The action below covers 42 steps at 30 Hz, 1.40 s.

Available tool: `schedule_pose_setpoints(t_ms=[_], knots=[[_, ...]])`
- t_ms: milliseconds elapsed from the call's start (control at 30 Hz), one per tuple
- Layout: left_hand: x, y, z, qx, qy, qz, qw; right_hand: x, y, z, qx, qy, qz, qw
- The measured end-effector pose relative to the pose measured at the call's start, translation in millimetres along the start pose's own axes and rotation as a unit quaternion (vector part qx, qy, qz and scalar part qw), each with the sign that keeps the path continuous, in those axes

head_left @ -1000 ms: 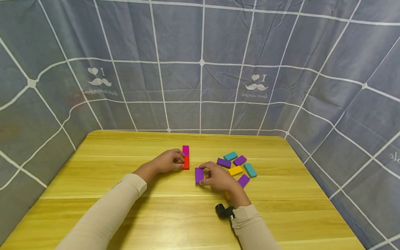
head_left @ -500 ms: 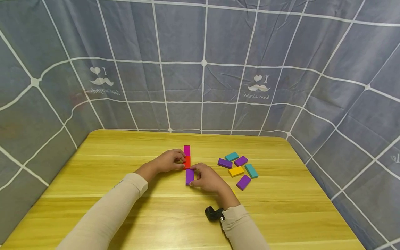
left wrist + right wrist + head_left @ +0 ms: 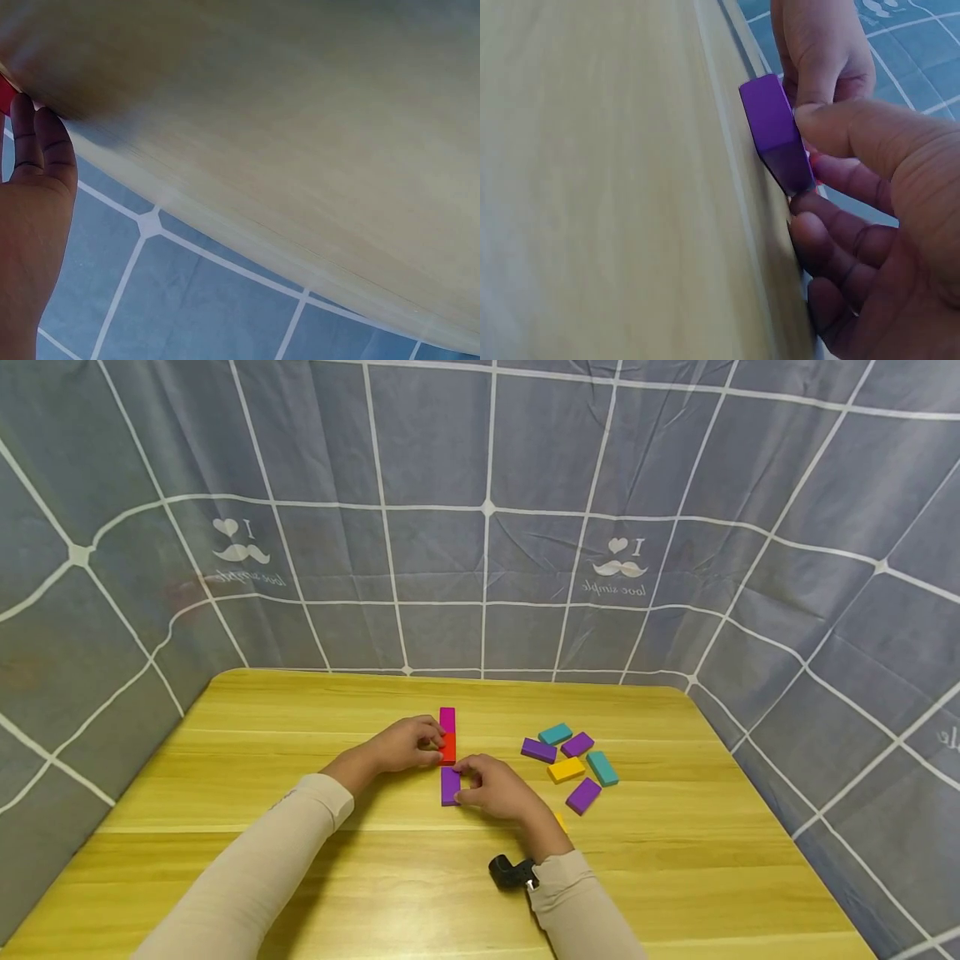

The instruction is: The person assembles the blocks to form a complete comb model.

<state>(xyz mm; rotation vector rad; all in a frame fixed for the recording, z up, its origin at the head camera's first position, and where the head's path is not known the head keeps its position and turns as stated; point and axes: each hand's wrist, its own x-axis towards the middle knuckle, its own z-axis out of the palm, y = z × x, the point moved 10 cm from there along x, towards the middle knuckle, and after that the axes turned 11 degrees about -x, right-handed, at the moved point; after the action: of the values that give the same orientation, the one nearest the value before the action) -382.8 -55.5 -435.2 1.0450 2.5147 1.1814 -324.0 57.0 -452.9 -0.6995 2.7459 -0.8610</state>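
1. As the right hand [image 3: 495, 789] swings left, across comes the purple block [image 3: 449, 787], over from beside the scattered pieces a second ago to just below the red block [image 3: 449, 750], and a touch further left again in the last half second!
2. That grip is a firm pinch, thumb at the block's near end, a fingertip at its far end, the right wrist view backing it up.
3. Over on the other side, the left hand [image 3: 405, 745] holds its place, its grip on the red block with thumb and curled fingers.
4. Beyond that sits the magenta block [image 3: 447, 718], end to end with the red, both standing pat on the surface [image 3: 337, 877].
5. What it means: a third piece looks roughly in line, though whether purple and red actually touch, I cannot tell.
6. Off to the right, a yellow block [image 3: 566, 769] and a teal block [image 3: 602, 768] lie loose, untouched by either hand, so the row seems only partly built.
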Motion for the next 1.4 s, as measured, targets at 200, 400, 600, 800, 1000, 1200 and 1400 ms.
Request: schedule_pose_setpoints(t_ms=[200,400,600,800,1000,1200,1400], knots=[[1.0,-1.6,0.1,0.002,-0.002,0.003,1.0,2.4,-0.8,2.3,-0.01,0.008,0.009,0.9999],[1.4,-0.3,-0.9,0.0,0.0,0.002,1.0,5.2,-2.0,0.9,-0.008,0.025,0.01,0.9996],[1.8,1.1,-0.8,0.004,-0.001,0.002,1.0,5.7,-3.1,-0.9,-0.004,0.033,0.009,0.9994],[1.4,1.3,-1.8,0.003,0.001,-0.002,1.0,7.1,-1.2,-0.3,-0.008,0.032,0.017,0.9993],[0.7,-1.5,-2.3,-0.009,0.007,-0.008,0.9999,7.4,0.0,0.7,-0.004,0.032,0.022,0.9992],[0.0,-1.9,-0.4,-0.008,0.008,-0.017,0.9998,6.8,0.3,1.8,0.008,0.029,0.025,0.9992],[-1.8,3.4,-7.7,-0.034,0.044,-0.009,0.9984,7.0,2.5,3.9,0.014,0.022,0.023,0.9994]])
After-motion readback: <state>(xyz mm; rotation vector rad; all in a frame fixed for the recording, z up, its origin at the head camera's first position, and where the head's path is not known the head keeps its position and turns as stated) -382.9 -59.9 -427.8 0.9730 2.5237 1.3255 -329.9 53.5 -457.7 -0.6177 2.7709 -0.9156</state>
